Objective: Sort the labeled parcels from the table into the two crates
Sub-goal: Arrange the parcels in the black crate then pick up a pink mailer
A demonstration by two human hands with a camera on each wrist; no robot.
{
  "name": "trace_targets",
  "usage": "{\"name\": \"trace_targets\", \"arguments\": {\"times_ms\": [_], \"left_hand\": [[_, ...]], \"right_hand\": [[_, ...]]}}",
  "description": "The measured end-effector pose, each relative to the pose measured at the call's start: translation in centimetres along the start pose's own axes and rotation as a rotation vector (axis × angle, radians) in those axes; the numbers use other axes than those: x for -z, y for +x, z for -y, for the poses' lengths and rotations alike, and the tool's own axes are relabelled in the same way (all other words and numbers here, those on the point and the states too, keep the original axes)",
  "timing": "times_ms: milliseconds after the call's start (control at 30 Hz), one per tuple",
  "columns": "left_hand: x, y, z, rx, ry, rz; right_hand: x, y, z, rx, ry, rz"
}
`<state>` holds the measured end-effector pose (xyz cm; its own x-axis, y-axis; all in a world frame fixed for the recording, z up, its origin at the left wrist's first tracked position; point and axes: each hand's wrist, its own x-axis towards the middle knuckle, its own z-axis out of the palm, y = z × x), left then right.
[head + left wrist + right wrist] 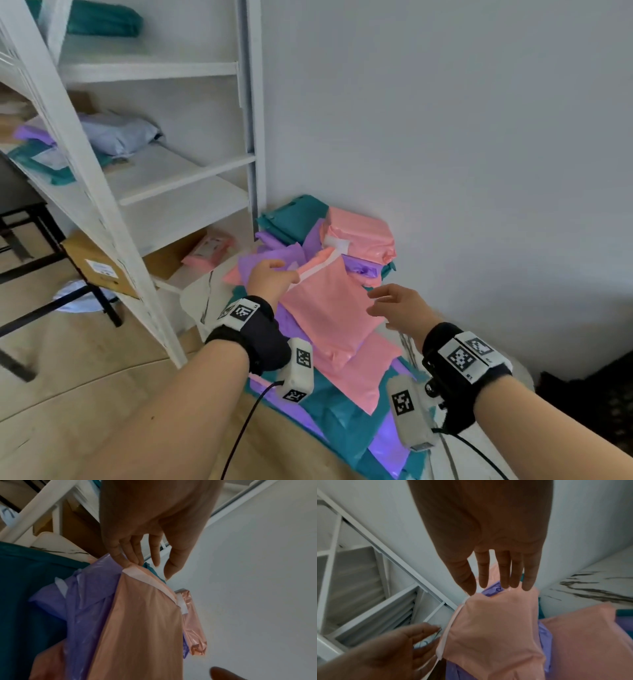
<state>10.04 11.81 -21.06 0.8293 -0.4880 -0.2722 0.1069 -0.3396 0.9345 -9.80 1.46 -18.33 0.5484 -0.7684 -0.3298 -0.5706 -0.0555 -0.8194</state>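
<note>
**A:** A person stands over a heap of soft plastic mailer parcels piled on a white marble-patterned table (191,294) against the far wall. The left hand (270,279) pinches the white-strip edge of a flat pink plastic mailer bag (329,308), lifting it off the heap.

**B:** And the other hand?

**A:** The right hand (394,306) hovers by the bag's right edge, fingers straight and spread, holding nothing; whether the tips touch the plastic is hard to tell.

**B:** Which step is this?

**A:** I'd judge it the pick-up: one parcel raised, not yet sorted. Purple plastic mailers (260,265) and teal ones (294,216) lie around it, and white metal shelving (154,171) stands to the left.

**B:** What next?

**A:** Probably steadying the limp bag with both hands and turning it to find its label. No crate is in sight.
</note>
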Motion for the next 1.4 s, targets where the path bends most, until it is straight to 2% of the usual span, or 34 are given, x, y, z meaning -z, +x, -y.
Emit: {"name": "trace_targets", "arguments": {"times_ms": [167, 367, 433, 567, 700, 867, 933, 1000, 1100, 1167, 1400], "left_hand": [[-0.6, 1.7, -0.1, -0.011, 0.096, 0.041], [-1.9, 2.2, -0.2, -0.009, 0.095, 0.133], [-2.4, 2.0, -0.7, -0.007, 0.113, 0.184], [-4.5, 0.6, -2.8, -0.03, 0.125, 0.39], [-7.2, -0.3, -4.1, -0.027, 0.122, 0.426], [-9.0, -0.7, -4.4, 0.091, -0.029, 0.512], [-9.6, -1.2, -4.6, 0.133, -0.096, 0.553], [-10.3, -1.5, -4.7, 0.16, -0.156, 0.569], [-11.8, -1.7, -4.9, 0.165, -0.231, 0.563], [-12.8, -1.7, -5.2, 0.151, -0.275, 0.533], [-15.0, -1.9, -6.6, 0.067, -0.301, 0.459]], "right_hand": [[-2.3, 2.3, -0.7, -0.029, -0.08, 0.052], [-2.2, 3.6, -0.8, -0.033, -0.103, 0.058], [-2.1, 3.9, -1.0, -0.032, -0.097, 0.054], [-2.0, 4.4, -1.5, -0.034, -0.044, 0.053], [-1.4, 4.6, -2.0, -0.006, 0.025, 0.042], [0.9, 3.7, -2.7, 0.099, -0.024, 0.214], [1.4, 3.0, -2.7, 0.155, -0.148, 0.256], [1.3, 2.5, -2.9, 0.198, -0.3, 0.201], [1.6, 2.3, -4.1, 0.219, -0.504, -0.078], [2.6, 2.6, -4.9, 0.198, -0.548, -0.223], [9.1, 2.8, -6.9, 0.076, -0.206, -0.443]]}}
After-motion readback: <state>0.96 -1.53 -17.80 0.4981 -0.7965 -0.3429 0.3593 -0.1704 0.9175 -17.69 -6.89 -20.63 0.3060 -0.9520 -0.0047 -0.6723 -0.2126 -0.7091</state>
